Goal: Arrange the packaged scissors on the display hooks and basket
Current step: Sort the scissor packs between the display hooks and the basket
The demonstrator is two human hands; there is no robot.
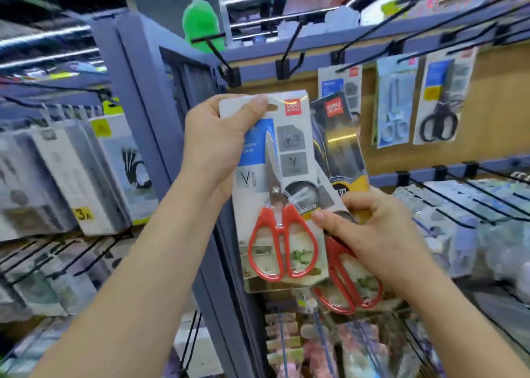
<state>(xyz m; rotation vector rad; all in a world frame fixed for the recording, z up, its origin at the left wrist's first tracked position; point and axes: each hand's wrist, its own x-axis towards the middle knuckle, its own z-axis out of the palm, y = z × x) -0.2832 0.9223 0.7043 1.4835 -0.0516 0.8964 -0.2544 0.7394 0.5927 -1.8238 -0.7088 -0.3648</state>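
My left hand [218,145] grips the top left of a carded pack of red-handled scissors [282,205], thumb over the card near its hang hole. My right hand [370,231] pinches a second red-handled scissors pack [341,159] that lies behind and to the right of the first, tilted. Both packs are held in front of the wooden display board. Black display hooks [289,50] stick out from the top rail; the nearest ones are bare. No basket can be made out for certain.
Three scissors packs hang at the upper right: a white one [342,88], a pale blue one [394,102] and a black-handled one [441,96]. A blue-grey shelf post [149,105] stands at left. More hooks with packaged goods [459,211] project at lower right.
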